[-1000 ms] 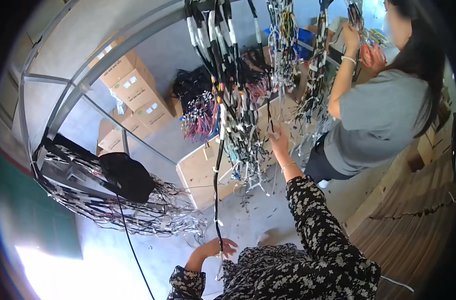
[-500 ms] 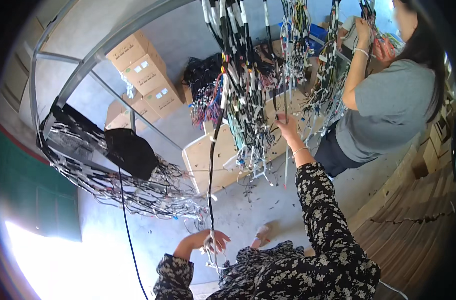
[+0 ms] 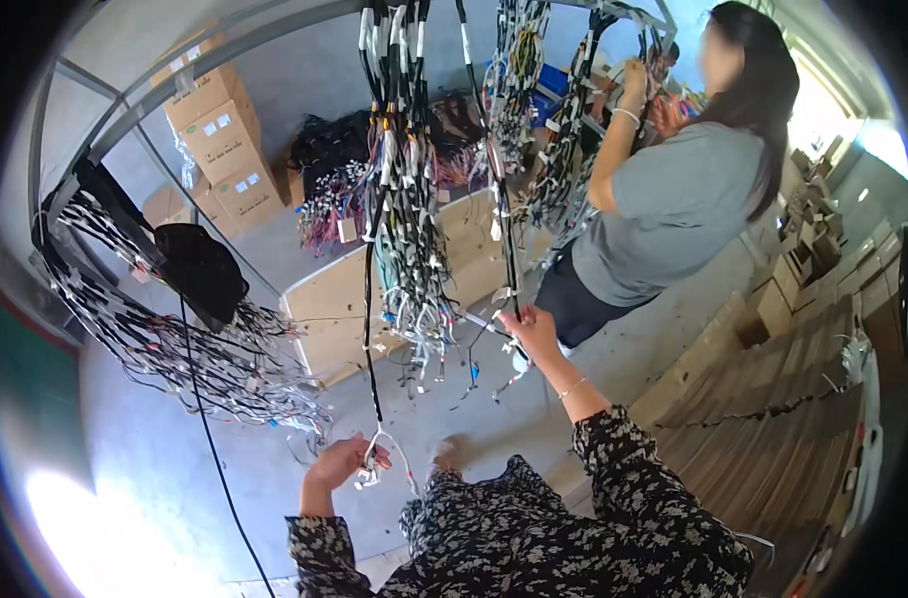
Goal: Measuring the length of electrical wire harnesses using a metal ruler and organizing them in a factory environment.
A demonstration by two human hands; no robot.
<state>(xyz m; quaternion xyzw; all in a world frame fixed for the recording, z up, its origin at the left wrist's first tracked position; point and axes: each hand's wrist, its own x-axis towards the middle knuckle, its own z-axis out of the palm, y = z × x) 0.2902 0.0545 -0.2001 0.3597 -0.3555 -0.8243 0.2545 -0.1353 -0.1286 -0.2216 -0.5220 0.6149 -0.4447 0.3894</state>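
Note:
A long black wire harness strand (image 3: 371,374) hangs from the metal frame, and my left hand (image 3: 339,461) is closed around its white-wired lower end. Short white and red leads with small connectors stick out past those fingers. To the right, my right hand (image 3: 537,333) pinches the lower part of a second black wire harness strand (image 3: 507,249), where thin branch wires spread to the left and below. Between the two strands hangs a thick cluster of black-and-white wire harnesses (image 3: 406,249), apart from both hands.
A co-worker in a grey shirt (image 3: 688,199) handles wires at the right. More harnesses (image 3: 185,344) drape over the curved metal frame (image 3: 125,110) at the left, beside a black cloth (image 3: 200,274). Stacked cartons (image 3: 225,140) stand behind; flattened cardboard (image 3: 743,399) lies at the right.
My right hand has come down and nearer, from beside the hanging cluster onto a separate strand. My left hand stays at its strand's lower end. The whole view has shifted.

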